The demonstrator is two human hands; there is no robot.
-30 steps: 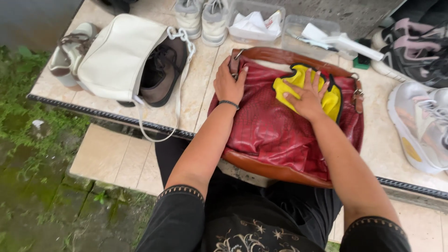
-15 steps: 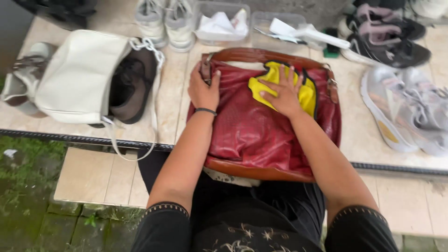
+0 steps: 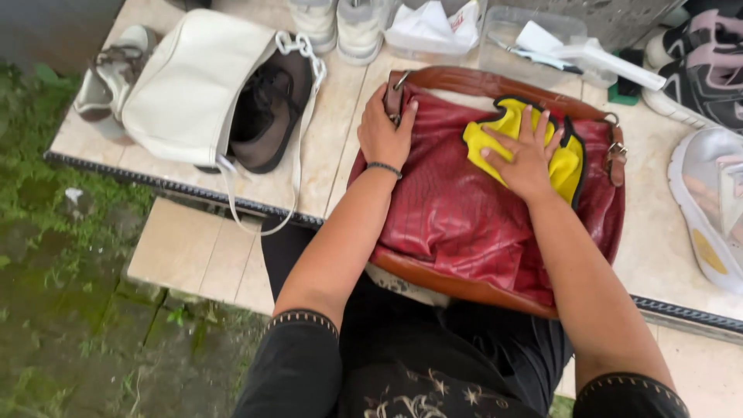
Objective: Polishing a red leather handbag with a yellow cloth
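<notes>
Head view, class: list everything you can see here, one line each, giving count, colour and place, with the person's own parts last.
handbag: one, red with brown trim, centre of the tiled ledge
cloth: one, yellow with dark edging, on the handbag's upper part
shoulder bag: one, cream, upper left
brown shoe: one, dark brown, partly under the shoulder bag
sandal: one, beige, far left
pale sneakers: two, top centre
clear tubs: two, top, holding white cloth and tools
trainers: several, grey and black-pink, right
left hand: one, gripping the handbag's top corner
right hand: one, flat on the cloth
</notes>
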